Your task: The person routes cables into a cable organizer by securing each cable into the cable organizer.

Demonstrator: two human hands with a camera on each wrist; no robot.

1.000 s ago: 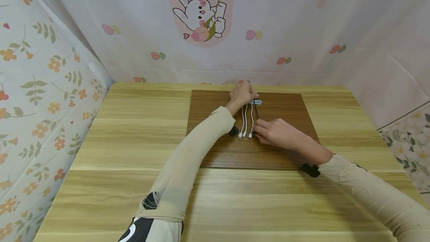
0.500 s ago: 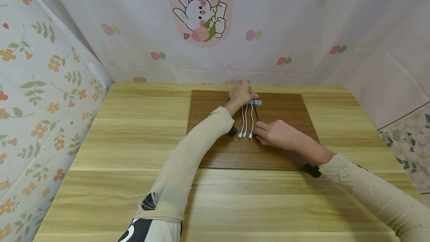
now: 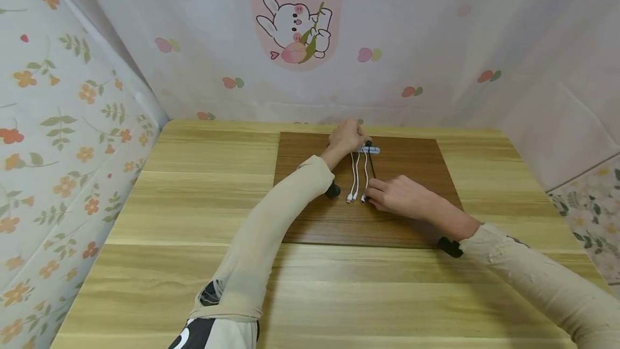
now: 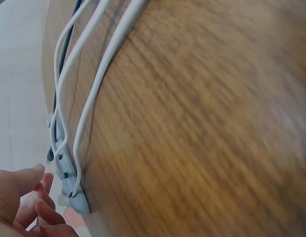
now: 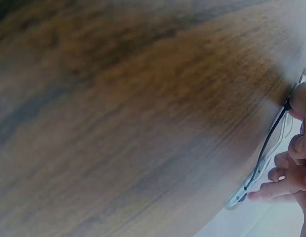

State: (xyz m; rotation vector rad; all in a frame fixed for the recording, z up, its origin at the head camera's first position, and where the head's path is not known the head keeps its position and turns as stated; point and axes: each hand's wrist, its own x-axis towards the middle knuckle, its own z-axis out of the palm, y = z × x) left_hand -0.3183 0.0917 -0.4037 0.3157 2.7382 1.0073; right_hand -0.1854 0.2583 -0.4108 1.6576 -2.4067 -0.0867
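A pale blue cable clip strip lies near the back of the brown wooden board. Several white cables run from its slots towards me, and their plugs lie side by side. One black cable crosses the strip at its right part, its black end sticking out behind. My left hand is behind the strip, fingers loosely bent with nothing between them, fingertips close to that end. With thumb and fingers my right hand pinches the black cable's near end, which the fingers mostly hide.
The board rests on a light wood table. A printed cloth hangs right behind the table's back edge, and a floral cloth hangs on the left. My left forearm reaches across the board's left part.
My left fingertips have come off the black cable's far end, which now shows beside them at the strip. My right hand keeps its pinch in about the same place. The head view has shifted slightly.
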